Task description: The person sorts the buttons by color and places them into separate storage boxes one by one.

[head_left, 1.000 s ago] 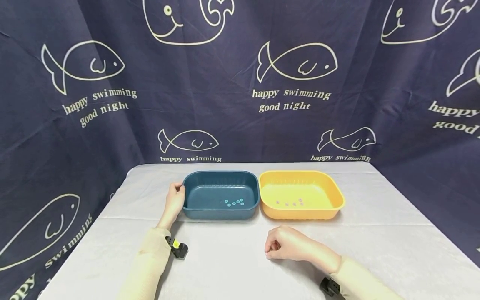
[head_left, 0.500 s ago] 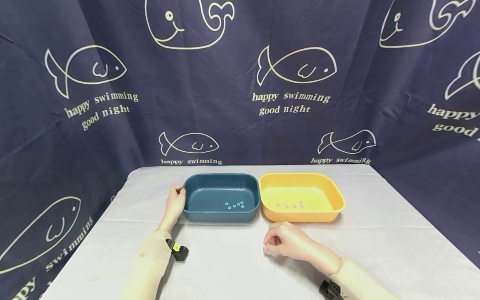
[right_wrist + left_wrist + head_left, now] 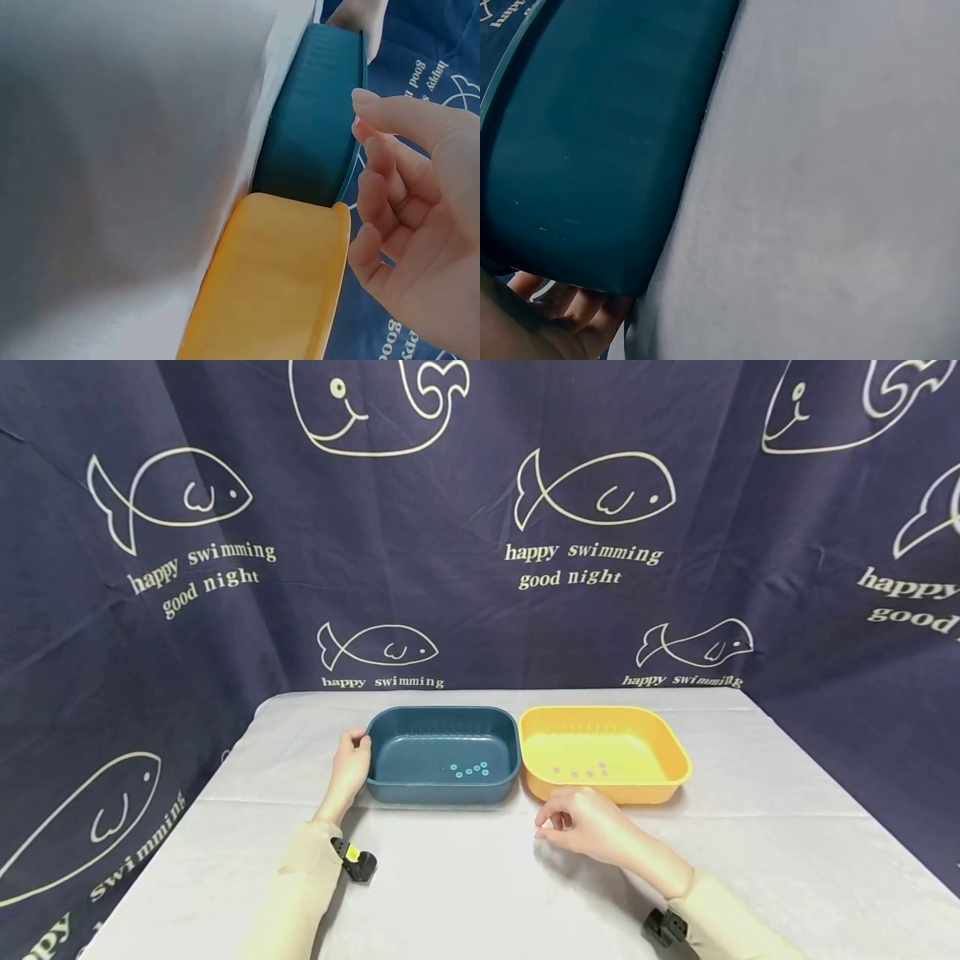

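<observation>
My left hand [image 3: 351, 768] holds the left end of a dark blue plastic bin [image 3: 442, 793]; in the left wrist view its fingers [image 3: 585, 307] bend against the end wall. Several small light-blue discs [image 3: 468, 771] lie on that bin's floor. My right hand [image 3: 588, 828] is raised over the cloth, just in front of a yellow bin [image 3: 600, 793]. Between its thumb and forefinger it pinches a tiny pink piece [image 3: 357, 120], mostly hidden by the fingertips. Several small pink discs [image 3: 590, 773] lie inside the yellow bin.
Both bins stand side by side, touching, towards the back of a table with a whitish cloth [image 3: 450, 885]. A navy curtain [image 3: 480, 593] with fish drawings hangs behind and at both sides. Each wrist wears a black camera [image 3: 360, 865].
My right hand has lifted from the cloth and moved forward towards the yellow bin, with the pink piece pinched. My left hand stays at the blue bin.
</observation>
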`<act>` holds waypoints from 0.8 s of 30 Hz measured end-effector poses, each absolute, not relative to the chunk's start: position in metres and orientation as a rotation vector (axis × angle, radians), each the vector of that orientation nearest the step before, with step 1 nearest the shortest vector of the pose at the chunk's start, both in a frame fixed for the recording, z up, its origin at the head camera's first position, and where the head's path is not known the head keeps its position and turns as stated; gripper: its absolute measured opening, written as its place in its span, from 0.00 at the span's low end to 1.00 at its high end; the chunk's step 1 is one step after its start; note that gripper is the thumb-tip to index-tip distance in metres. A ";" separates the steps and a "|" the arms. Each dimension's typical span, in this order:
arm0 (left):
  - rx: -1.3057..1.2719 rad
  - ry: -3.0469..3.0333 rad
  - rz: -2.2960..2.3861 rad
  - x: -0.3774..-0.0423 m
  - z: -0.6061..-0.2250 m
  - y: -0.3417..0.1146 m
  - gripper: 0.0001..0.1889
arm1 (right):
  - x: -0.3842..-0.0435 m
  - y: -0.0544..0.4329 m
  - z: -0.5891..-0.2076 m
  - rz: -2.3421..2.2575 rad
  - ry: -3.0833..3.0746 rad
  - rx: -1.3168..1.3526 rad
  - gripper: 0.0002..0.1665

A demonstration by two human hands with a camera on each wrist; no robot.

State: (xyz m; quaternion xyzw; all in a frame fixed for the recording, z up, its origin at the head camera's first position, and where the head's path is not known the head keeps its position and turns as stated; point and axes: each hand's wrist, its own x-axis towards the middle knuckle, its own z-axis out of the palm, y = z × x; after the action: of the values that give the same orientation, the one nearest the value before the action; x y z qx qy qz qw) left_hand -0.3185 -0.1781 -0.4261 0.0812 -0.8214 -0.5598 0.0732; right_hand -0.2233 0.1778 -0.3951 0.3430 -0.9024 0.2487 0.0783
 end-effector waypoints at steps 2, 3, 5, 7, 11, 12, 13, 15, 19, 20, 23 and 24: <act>0.245 -2.466 -1.683 -0.319 -0.426 -0.178 0.21 | -0.224 0.178 -0.394 0.740 -2.700 1.007 0.03; 0.245 -2.466 -1.683 -0.319 -0.426 -0.178 0.21 | -0.224 0.178 -0.394 0.741 -2.697 0.995 0.04; 0.244 -2.467 -1.683 -0.319 -0.426 -0.178 0.21 | -0.226 0.178 -0.393 0.743 -2.687 0.974 0.04; 0.244 -2.465 -1.685 -0.319 -0.427 -0.178 0.21 | -0.227 0.178 -0.392 0.747 -2.675 0.960 0.04; 0.241 -2.461 -1.686 -0.319 -0.427 -0.178 0.21 | -0.231 0.179 -0.391 0.726 -2.639 0.932 0.05; 0.240 -2.459 -1.686 -0.319 -0.427 -0.178 0.21 | -0.231 0.179 -0.390 0.723 -2.631 0.924 0.05; 0.240 -2.460 -1.685 -0.319 -0.427 -0.178 0.21 | -0.232 0.179 -0.390 0.716 -2.621 0.916 0.05; 0.240 -2.458 -1.684 -0.318 -0.427 -0.178 0.21 | -0.233 0.179 -0.388 0.706 -2.608 0.898 0.05; 0.245 -2.459 -1.685 -0.318 -0.427 -0.178 0.21 | -0.236 0.181 -0.386 0.707 -2.584 0.896 0.06; 0.245 -2.459 -1.683 -0.318 -0.427 -0.178 0.21 | -0.237 0.182 -0.386 0.713 -2.575 0.900 0.06; 0.243 -2.457 -1.683 -0.318 -0.427 -0.178 0.21 | -0.240 0.184 -0.385 0.717 -2.535 0.914 0.07; 0.243 -2.458 -1.681 -0.318 -0.427 -0.178 0.21 | -0.241 0.184 -0.384 0.718 -2.521 0.918 0.07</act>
State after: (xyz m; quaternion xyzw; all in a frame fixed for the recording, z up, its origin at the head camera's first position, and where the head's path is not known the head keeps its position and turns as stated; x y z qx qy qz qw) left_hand -0.3178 -0.1777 -0.4266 0.0811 -0.8202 -0.5611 0.0769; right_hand -0.2409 0.1843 -0.3845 0.3249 -0.8927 0.2543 0.1811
